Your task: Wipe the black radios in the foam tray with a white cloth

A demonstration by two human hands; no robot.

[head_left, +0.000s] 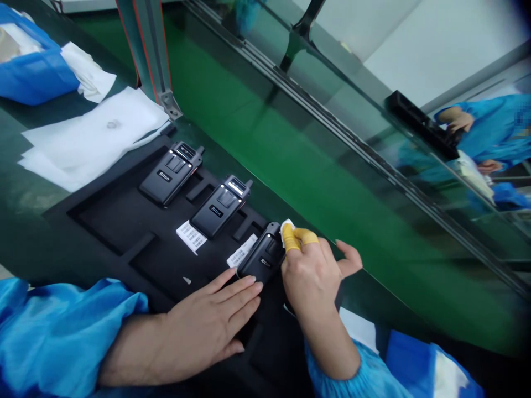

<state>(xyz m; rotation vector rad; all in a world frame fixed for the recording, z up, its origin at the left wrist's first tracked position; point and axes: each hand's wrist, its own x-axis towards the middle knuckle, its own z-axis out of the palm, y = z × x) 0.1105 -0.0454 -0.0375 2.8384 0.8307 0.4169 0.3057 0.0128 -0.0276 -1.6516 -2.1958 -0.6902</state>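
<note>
Three black handheld radios lie in a row on a black foam tray (112, 221): a far one (171, 172), a middle one (221, 205) and a near one (262, 256). My left hand (207, 323) rests flat on the tray, its fingertips touching the near radio's lower end. My right hand (315, 271), with yellow finger cots on two fingers, pinches a small white wipe (287, 228) against the near radio's top. Two white barcode labels (191, 236) (241, 251) lie beside the radios.
White sheets (91, 135) and a blue bin (29, 61) sit at the far left. A green conveyor belt (290, 149) runs beyond the tray, with a metal post (147, 50) at its edge. Another person in blue (489, 130) works at the far right.
</note>
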